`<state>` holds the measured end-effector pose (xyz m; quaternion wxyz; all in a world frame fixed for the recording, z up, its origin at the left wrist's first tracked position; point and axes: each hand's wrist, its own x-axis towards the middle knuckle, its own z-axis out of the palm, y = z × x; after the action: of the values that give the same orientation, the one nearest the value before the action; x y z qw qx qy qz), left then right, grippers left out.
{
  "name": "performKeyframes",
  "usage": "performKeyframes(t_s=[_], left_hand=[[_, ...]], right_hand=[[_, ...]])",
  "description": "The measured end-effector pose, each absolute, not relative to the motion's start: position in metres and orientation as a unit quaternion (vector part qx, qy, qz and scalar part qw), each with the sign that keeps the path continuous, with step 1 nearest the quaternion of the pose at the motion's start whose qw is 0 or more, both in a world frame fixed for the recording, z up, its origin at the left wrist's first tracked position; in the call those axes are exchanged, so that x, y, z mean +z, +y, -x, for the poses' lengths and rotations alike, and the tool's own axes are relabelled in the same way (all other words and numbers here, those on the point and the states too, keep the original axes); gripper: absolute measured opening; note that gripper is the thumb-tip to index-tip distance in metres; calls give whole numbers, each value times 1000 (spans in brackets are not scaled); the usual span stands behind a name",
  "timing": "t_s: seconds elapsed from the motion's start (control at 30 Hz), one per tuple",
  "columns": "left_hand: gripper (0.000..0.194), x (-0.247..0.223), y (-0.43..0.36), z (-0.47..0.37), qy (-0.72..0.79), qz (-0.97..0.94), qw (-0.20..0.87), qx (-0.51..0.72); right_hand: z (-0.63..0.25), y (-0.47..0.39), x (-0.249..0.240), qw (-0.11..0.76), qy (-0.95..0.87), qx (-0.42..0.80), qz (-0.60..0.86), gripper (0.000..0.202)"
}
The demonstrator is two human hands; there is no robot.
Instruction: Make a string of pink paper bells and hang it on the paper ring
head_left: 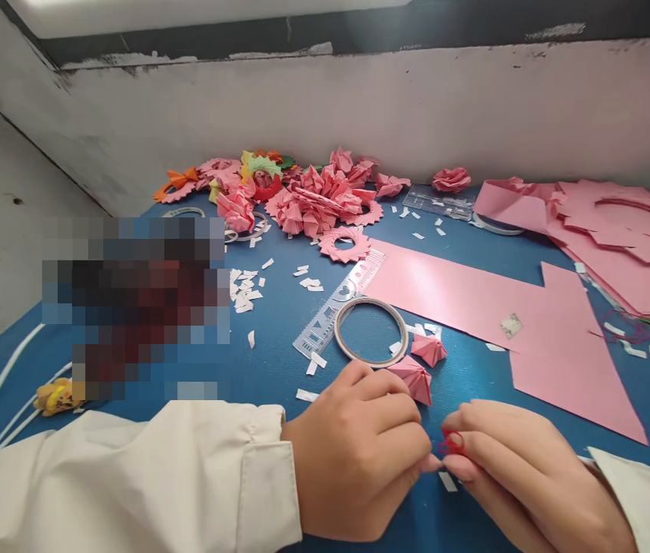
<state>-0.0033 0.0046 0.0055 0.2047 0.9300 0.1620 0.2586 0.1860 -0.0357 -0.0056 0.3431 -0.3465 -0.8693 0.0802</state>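
Note:
My right hand (532, 468) is closed, with a small tangle of red thread (452, 444) pinched at its fingertips. My left hand (363, 453) has its fingers curled and pressed together at the other side of the thread, thumb tip close to the right fingers; its grip point is partly hidden. Just beyond my left knuckles lie two small folded pink paper pieces, a larger one (416, 379) and a smaller one (429, 350). A roll of tape (337, 332) lies flat behind them, overlapping a clear stencil ruler (318, 326). A white paper scrap (448, 481) sits below the fingertips.
Pink paper strips (457, 280) stretch across the blue table (279, 307). Folded paper rings and flowers (313, 196) pile up along the wall. Stacked pink sheets (607, 253) lie at the right. White scraps are scattered about. Cables (5, 365) and a blurred-out area are at left.

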Motion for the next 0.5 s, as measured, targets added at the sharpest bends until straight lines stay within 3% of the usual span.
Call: performKeyframes(t_s=[0.2, 0.37, 0.5], left_hand=[[24, 4, 10, 7, 170, -913, 251, 274], [37, 10, -2, -2, 231, -900, 284, 236], [24, 13, -7, -5, 271, -884, 329, 191]], right_hand=[[-189, -36, -8, 342, -871, 87, 342, 15], [-188, -35, -6, 323, -886, 72, 325, 14], [-189, -35, -7, 301, -901, 76, 302, 16]])
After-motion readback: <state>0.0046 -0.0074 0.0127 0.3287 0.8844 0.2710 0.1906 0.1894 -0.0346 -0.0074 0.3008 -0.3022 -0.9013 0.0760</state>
